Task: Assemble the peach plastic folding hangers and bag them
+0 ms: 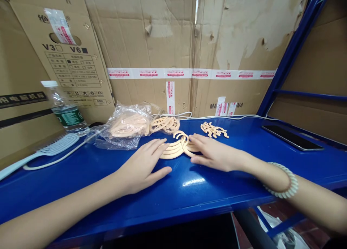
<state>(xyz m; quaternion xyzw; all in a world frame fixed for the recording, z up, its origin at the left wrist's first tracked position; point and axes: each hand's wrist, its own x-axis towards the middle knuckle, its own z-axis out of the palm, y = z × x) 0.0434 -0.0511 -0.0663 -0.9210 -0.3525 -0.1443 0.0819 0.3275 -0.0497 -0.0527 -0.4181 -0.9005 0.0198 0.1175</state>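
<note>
Both my hands lie flat on a blue metal shelf (206,191). My left hand (145,164) rests palm down, fingers spread, its fingertips on the left side of a stack of curved beige plastic hook pieces (176,146). My right hand (214,153) lies palm down on the right side of the same stack, covering part of it. Neither hand grips anything. A beaded bracelet (284,180) circles my right wrist.
Behind the stack lie a second beige pile (165,124), a small loose pile (214,129) and a clear plastic bag of beige pieces (126,128). A water bottle (66,110), light blue hairbrush (51,147), white cable (233,116) and dark phone (291,137) share the shelf. Cardboard boxes (168,43) wall the back.
</note>
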